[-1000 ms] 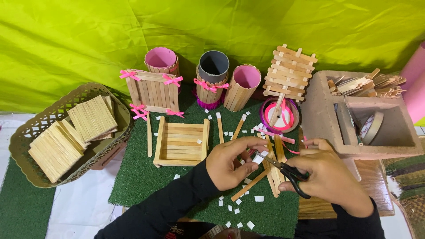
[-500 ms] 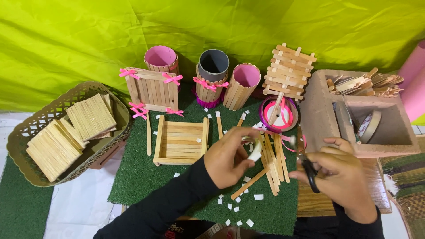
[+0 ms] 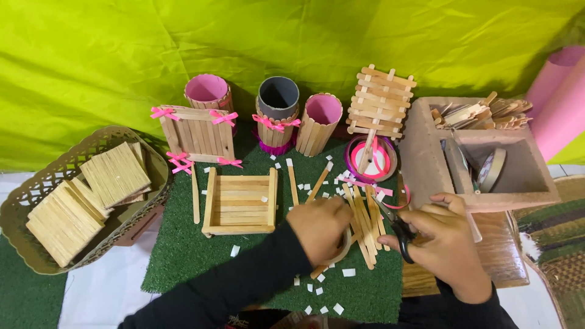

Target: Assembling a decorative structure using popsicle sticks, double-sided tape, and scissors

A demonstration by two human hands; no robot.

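A wrinkled lime-green cloth [image 3: 292, 49] hangs behind my counter, and a patch of green turf mat [image 3: 183, 256] covers the middle of it. At the far left I see a woven basket [image 3: 18, 207] holding flat panels of wooden sticks [image 3: 116, 173]. Next to it on the mat stands a stick fence with pink bows [image 3: 196, 133], and in front of that lies a shallow square stick tray [image 3: 239, 202]. Behind them are three stick-wrapped cups [image 3: 277, 116].

My left hand [image 3: 318, 228] rests on the mat just right of the tray, its fingers curled around a roll of clear tape [image 3: 342, 247], which lies pressed against the mat under the palm. Loose wooden sticks [image 3: 362, 222] lie fanned between my two hands, with small white paper scraps [image 3: 348, 272] scattered around them. Behind the sticks sits a pink ribbon spool [image 3: 372, 159].

My right hand [image 3: 448, 240] has its fingers through the handles of black scissors [image 3: 399, 230], clamped on them; I cannot tell how the blades stand. Just beyond is a brown box [image 3: 426, 152] with more sticks.
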